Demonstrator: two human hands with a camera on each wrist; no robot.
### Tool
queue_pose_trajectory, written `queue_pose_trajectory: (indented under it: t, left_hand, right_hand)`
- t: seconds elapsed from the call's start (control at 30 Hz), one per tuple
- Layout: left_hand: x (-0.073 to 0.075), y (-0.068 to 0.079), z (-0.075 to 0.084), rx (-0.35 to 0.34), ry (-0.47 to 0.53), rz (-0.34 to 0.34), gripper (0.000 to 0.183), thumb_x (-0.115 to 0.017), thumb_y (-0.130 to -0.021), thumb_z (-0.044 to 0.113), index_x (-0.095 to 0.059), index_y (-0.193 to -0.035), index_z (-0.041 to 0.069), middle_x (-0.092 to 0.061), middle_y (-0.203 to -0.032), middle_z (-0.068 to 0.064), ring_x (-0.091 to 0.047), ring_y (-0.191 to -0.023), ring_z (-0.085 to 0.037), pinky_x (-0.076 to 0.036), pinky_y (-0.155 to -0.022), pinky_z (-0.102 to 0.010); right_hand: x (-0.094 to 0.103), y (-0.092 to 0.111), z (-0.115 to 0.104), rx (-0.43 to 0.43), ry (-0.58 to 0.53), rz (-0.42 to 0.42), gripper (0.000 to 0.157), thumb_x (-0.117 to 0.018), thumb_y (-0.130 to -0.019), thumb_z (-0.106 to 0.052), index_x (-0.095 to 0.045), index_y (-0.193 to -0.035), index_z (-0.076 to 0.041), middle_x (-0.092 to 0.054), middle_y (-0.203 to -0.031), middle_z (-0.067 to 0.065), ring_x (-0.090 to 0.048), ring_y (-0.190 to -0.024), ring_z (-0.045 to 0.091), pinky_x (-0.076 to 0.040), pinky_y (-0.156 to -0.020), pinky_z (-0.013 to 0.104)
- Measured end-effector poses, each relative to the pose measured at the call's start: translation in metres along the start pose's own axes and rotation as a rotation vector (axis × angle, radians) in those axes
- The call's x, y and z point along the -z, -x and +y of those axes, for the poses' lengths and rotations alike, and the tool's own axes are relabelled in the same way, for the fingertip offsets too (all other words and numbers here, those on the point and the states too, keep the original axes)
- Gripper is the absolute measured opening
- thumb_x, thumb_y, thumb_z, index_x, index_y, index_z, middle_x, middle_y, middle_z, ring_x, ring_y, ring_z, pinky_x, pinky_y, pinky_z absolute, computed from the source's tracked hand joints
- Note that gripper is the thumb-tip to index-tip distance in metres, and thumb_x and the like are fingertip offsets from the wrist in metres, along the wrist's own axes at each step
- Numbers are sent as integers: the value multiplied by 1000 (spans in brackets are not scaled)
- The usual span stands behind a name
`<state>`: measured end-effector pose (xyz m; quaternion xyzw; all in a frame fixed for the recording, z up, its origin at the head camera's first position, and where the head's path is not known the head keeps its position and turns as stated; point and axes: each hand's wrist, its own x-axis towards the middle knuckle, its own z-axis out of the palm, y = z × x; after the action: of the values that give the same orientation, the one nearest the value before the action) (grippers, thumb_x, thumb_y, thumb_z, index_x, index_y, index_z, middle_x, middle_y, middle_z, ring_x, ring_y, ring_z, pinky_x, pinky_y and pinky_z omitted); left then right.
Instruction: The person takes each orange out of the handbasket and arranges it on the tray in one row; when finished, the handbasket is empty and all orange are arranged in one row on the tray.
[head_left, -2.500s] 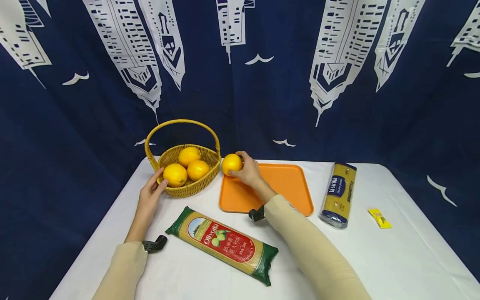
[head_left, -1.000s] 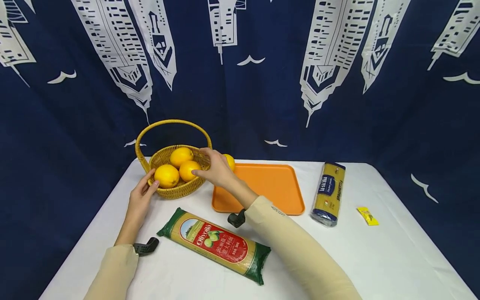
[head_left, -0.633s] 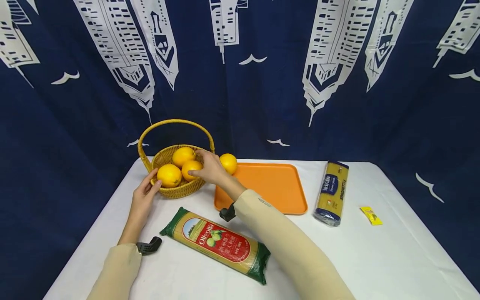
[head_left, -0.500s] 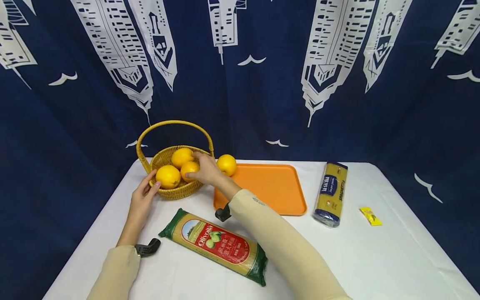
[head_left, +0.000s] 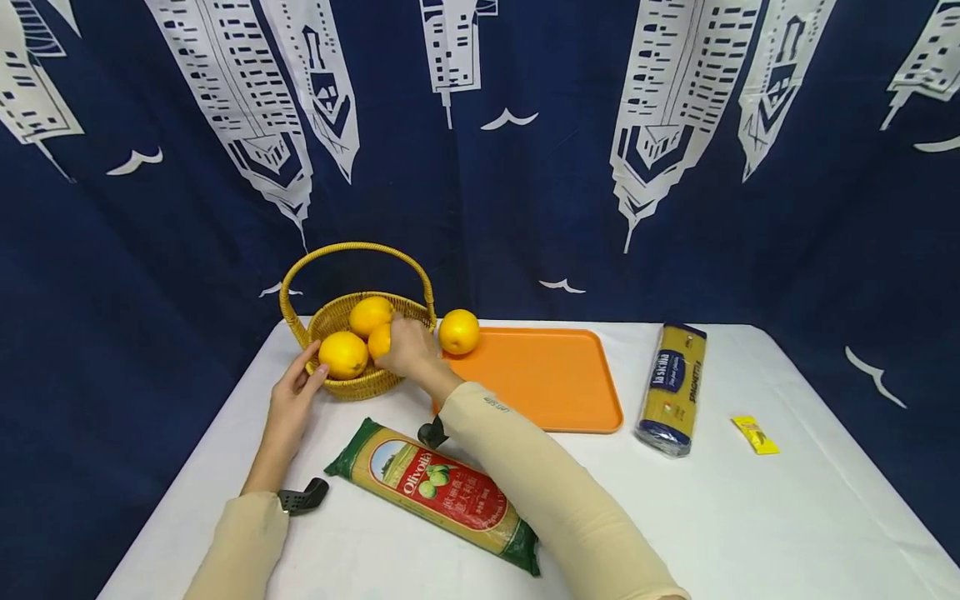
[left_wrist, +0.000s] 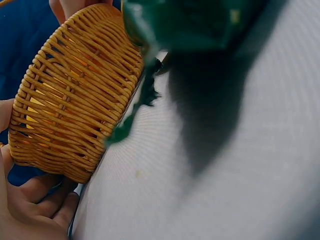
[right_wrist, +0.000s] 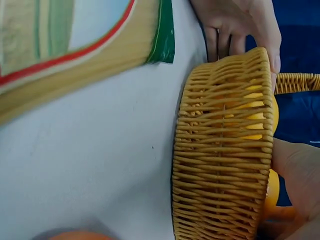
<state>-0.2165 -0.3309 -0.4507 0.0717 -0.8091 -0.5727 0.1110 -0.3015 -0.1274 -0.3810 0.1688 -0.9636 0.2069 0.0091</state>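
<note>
My left hand (head_left: 291, 396) holds the near-left side of a yellow wicker basket (head_left: 363, 387), thumb at the rim and other fingers along the outer wall. Inside the basket my right hand (head_left: 414, 350) grips an orange (head_left: 378, 340), which it partly hides. Two more oranges share the basket, one at the front left (head_left: 342, 356) and one at the back (head_left: 371, 317). In the right wrist view the basket wall (right_wrist: 225, 140) screens most of the fruit. Another orange (head_left: 459, 332) sits at the back-left corner of an orange tray (head_left: 540, 375).
A green-ended spaghetti pack (head_left: 442, 492) lies slantwise in front of the basket, partly under the right forearm in the head view. Right of the tray are a blue-ended spaghetti pack (head_left: 672, 390) and a small yellow sachet (head_left: 755, 435). The basket's tall handle (head_left: 360, 246) arches overhead.
My right hand let go of an orange at the tray's back-left corner, moved left into the basket and took hold of another. The left hand has stayed on the basket.
</note>
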Motion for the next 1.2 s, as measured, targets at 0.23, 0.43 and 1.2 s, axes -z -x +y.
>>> queue_pose_trajectory:
  t: [0.23, 0.43, 1.2]
  left_hand:
    - [-1, 0, 3, -3, 8, -7, 61, -56, -110, 41, -35, -166, 32, -29, -173, -1, -36, -155, -24, -34, -99, 1]
    - [-2, -2, -4, -30, 23, 17, 61, -58, -108, 46, -38, -164, 36, -33, -172, 1, -42, -150, -24, -36, -95, 1]
    - [-4, -2, -5, -39, 18, 3, 62, -58, -108, 46, -36, -165, 34, -30, -173, -1, -40, -153, -26, -35, -98, 2]
  right_hand:
    - [2, 5, -3, 6, -67, 60, 76, -88, -86, -40, -56, -148, -9, -70, -133, 10, -64, -124, 27, -55, -103, 34]
    - [17, 13, 0, 55, -218, 96, 77, -86, -88, -35, -54, -154, -12, -66, -144, 6, -65, -121, 25, -56, -99, 36]
    - [81, 46, 67, -67, -671, 139, 64, -84, -91, -27, -59, -146, -11, -64, -138, 11, -62, -118, 29, -57, -99, 42]
